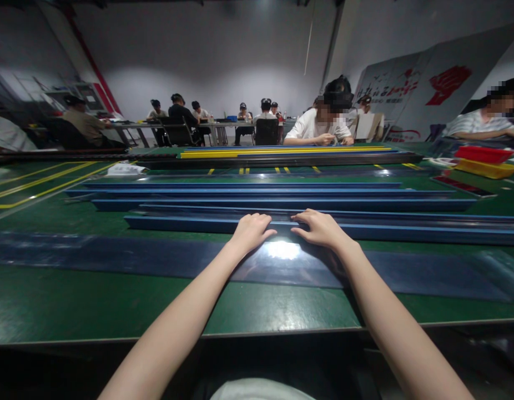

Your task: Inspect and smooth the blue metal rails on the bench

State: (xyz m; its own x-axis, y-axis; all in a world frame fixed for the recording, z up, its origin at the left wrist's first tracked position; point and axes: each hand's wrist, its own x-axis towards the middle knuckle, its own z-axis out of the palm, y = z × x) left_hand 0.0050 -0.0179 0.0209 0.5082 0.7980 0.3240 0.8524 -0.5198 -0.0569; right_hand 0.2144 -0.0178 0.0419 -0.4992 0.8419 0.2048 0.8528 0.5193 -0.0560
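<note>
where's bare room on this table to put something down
Bare green table lies between the near edge and the dark sheet, and left of the blue rails. Crowded where left hand and right hand rest on rails.

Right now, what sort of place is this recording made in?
Probably a factory assembly hall. Long blue rails lie on a green workbench, the nearest under the left hand and right hand; other people sit at work beyond; a red tray and a yellow tray stand at the right.
</note>
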